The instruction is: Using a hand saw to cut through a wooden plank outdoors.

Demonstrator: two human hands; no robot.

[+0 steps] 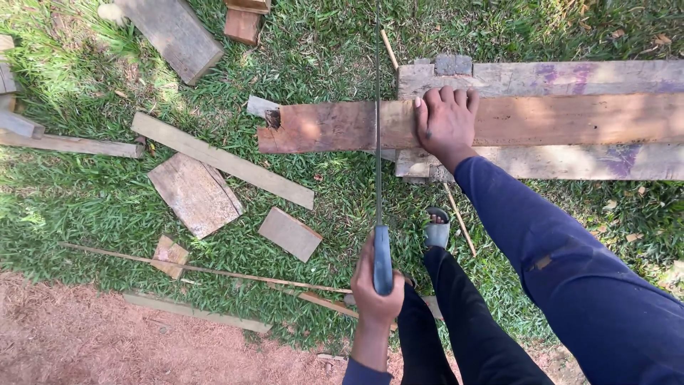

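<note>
My left hand (372, 289) is shut around the blue-grey handle of a hand saw (377, 178). Its thin blade, seen edge-on, runs straight away from me and crosses a reddish-brown plank (324, 127). My right hand (446, 121), in a dark blue sleeve, lies flat on that plank just right of the blade, fingers over the far edge. The plank rests on pale boards with purple stains (570, 77), and its left end juts out over the grass.
Offcuts lie on the grass at left: a long slat (221, 160), a square board (194, 194), a small piece (289, 233). Thin sticks (199, 269) lie near bare red soil (71, 342). My sandalled foot (437, 229) stands below the plank.
</note>
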